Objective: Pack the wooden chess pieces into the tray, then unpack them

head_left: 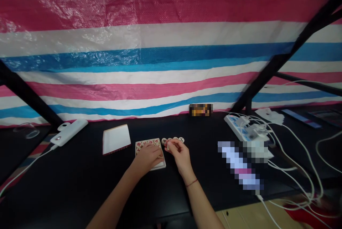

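A small white box (160,165) holds rows of round Chinese chess pieces (148,142) with red characters. My left hand (147,157) lies over the box, fingers close together and bent down at its right side; its fingertips hide whatever is under them. Just right of the box, my right hand (180,153) is closed in a pinch on a Chinese chess piece (168,147), mostly covered by the fingers. Several loose pieces (181,139) with dark characters sit in a row behind that hand, partly hidden.
An open box lid (116,139) lies to the left on the black table (80,179). Further left is a white device (68,133) with a cable. A power strip (235,127) with tangled cables and a blurred phone-like object (240,166) occupy the right. Striped sheeting (149,51) hangs behind.
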Demonstrator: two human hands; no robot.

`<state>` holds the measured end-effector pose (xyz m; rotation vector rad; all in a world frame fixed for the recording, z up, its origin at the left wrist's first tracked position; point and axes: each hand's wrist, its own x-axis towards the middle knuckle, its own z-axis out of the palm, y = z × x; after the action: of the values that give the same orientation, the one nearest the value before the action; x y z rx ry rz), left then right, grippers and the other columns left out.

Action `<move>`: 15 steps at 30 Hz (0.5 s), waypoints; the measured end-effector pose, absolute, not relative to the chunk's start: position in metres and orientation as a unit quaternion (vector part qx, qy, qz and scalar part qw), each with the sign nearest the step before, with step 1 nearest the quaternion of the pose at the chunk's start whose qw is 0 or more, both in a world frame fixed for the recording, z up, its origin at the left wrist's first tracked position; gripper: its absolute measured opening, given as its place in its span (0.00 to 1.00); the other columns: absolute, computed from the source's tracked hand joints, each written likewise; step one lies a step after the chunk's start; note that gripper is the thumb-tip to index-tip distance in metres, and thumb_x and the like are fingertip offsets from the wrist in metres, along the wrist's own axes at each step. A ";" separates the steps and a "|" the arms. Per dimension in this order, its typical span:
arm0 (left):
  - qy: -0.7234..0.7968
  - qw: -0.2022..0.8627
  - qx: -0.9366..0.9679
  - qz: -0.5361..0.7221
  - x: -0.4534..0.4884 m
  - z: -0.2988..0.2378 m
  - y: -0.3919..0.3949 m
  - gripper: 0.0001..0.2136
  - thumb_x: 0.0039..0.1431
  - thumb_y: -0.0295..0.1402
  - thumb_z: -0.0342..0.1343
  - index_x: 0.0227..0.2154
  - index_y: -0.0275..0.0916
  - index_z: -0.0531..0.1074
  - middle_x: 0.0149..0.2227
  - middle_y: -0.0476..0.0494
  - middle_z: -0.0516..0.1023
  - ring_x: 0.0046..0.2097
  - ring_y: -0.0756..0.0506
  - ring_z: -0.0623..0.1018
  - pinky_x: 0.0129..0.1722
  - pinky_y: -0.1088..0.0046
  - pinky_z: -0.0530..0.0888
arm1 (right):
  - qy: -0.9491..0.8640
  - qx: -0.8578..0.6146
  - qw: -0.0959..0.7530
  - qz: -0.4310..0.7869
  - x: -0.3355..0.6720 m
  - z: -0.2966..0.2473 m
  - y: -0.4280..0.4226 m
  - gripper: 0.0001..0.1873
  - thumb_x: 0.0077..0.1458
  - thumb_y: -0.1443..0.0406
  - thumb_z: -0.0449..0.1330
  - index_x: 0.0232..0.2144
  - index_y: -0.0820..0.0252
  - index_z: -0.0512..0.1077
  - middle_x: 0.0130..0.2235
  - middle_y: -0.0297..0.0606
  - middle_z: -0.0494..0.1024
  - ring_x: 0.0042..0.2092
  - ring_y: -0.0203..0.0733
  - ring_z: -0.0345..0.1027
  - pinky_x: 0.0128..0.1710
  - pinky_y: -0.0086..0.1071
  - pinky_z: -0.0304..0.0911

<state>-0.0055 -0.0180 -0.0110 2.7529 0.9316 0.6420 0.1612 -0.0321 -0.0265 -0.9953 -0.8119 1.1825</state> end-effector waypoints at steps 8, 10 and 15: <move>0.308 0.084 0.929 0.187 -0.011 -0.017 -0.013 0.03 0.61 0.30 0.54 0.33 0.41 0.72 0.37 0.46 0.77 0.41 0.45 0.77 0.45 0.67 0.69 | -0.368 -0.455 0.652 0.482 0.163 -0.032 -0.030 0.18 0.41 0.54 0.70 0.27 0.60 0.73 0.39 0.37 0.75 0.37 0.40 0.74 0.33 0.34 0.77; 0.308 0.086 0.930 0.180 -0.012 -0.018 -0.014 0.03 0.60 0.29 0.54 0.34 0.41 0.72 0.38 0.45 0.77 0.42 0.45 0.76 0.44 0.68 0.70 | -0.364 -0.456 0.652 0.484 0.163 -0.034 -0.030 0.18 0.40 0.55 0.71 0.27 0.60 0.73 0.38 0.37 0.75 0.37 0.39 0.73 0.34 0.34 0.76; 0.309 0.055 0.931 0.187 -0.010 -0.023 -0.013 0.03 0.60 0.29 0.54 0.32 0.40 0.71 0.35 0.45 0.77 0.40 0.44 0.77 0.43 0.67 0.70 | -0.371 -0.454 0.651 0.482 0.162 -0.036 -0.029 0.16 0.41 0.57 0.71 0.27 0.60 0.72 0.36 0.37 0.75 0.37 0.40 0.73 0.36 0.35 0.75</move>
<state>-0.0103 -0.0133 -0.0233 2.8259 0.9379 0.5691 0.1617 -0.0291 -0.0361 -1.0317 -0.8417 1.0957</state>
